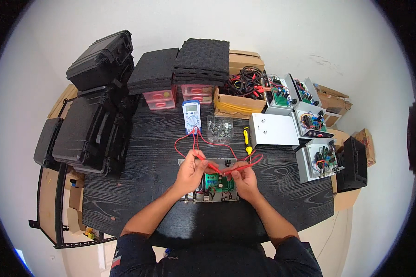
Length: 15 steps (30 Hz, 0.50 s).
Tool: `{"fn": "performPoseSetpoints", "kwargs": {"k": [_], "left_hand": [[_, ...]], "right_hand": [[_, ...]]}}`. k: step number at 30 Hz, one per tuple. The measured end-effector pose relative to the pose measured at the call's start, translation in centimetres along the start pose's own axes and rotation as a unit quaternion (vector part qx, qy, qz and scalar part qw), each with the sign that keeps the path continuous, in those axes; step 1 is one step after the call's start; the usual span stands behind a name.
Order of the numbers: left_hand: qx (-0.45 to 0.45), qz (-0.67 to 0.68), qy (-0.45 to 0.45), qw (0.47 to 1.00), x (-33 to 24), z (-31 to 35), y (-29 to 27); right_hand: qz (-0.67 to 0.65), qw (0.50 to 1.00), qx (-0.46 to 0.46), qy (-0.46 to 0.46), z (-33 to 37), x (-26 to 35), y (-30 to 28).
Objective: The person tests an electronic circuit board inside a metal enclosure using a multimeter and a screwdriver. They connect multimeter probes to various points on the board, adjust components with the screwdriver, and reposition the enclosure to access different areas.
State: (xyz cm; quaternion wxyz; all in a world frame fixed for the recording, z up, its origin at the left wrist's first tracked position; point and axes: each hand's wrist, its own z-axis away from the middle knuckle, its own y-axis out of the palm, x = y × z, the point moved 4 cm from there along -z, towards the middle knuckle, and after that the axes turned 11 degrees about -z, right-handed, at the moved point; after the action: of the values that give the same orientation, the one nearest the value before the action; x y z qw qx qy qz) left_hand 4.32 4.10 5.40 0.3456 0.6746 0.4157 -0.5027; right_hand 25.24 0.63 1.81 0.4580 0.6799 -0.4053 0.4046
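Note:
My left hand is closed around a red test probe, which slants down to the right. Another red probe is pinched in my right hand and slants down to the left. Their tips come close together above a green circuit board; whether they touch is too small to tell. The board lies in an open metal chassis in front of me. Red leads run from the probes to a blue and white multimeter just beyond. A clear tray of small parts sits beside the meter.
A yellow and black screwdriver lies by a white metal cover. Several opened electronic units line the right side. Black cases are stacked at left. Foam sheets top pink drawers, near a cardboard box of cables.

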Motion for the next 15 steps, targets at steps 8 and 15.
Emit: {"fn": "performPoseSetpoints", "kwargs": {"k": [8, 15], "left_hand": [[-0.018, -0.006, -0.012, 1.000, 0.4, 0.2, 0.1], [0.009, -0.058, -0.043, 0.997, 0.5, 0.6, 1.6]], "right_hand": [[-0.051, 0.999, -0.015, -0.011, 0.1, -0.4, -0.1], [-0.032, 0.999, -0.024, -0.008, 0.0, 0.6, -0.1]]}}
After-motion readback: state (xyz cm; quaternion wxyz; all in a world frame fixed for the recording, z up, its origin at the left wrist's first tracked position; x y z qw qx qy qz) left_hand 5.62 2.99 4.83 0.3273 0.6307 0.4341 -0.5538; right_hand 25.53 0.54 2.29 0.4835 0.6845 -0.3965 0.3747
